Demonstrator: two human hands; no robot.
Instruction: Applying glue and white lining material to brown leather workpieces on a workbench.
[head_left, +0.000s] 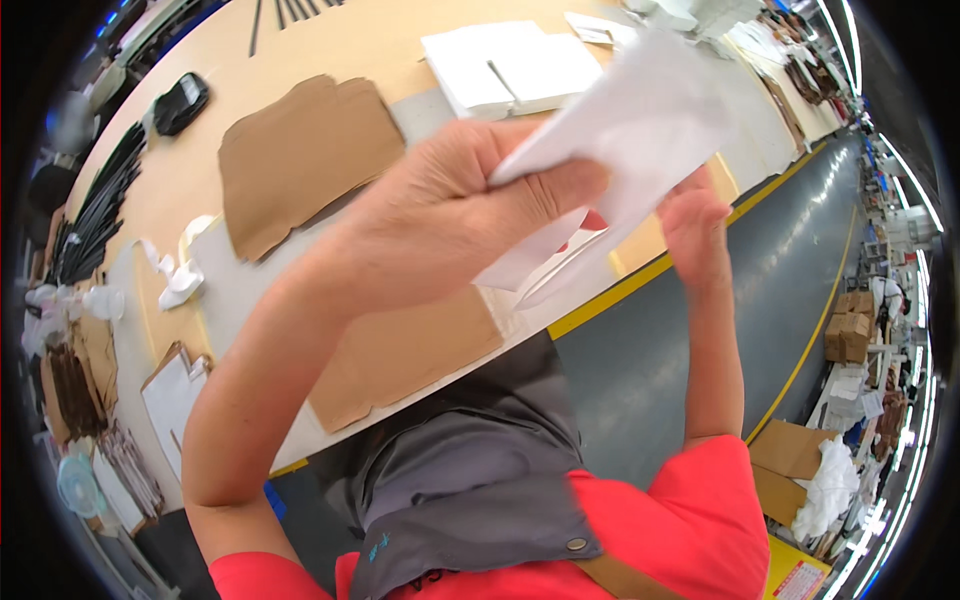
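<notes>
My left hand [470, 200] is closed on a folded white sheet [650, 120], thin like cloth or paper, its thumb on top and the other fingers partly hidden beneath. The sheet is raised above the table's near edge and slightly blurred; a second layer hangs open below the thumb. By its right edge is my right hand [695, 235], its fingers smeared and partly behind the sheet, so I cannot tell whether they grip it. Under my left forearm lies a flat brown piece [410, 350]. Beyond that arm rests a larger brown stack [310, 165].
White stacked pieces [515, 70] lie farther back on the table [370, 40]. Black strips [100, 205], a black bundle [182, 103] and a white strap [180, 285] are on the left. A grey floor with yellow lines runs along the right, past cardboard boxes [848, 335].
</notes>
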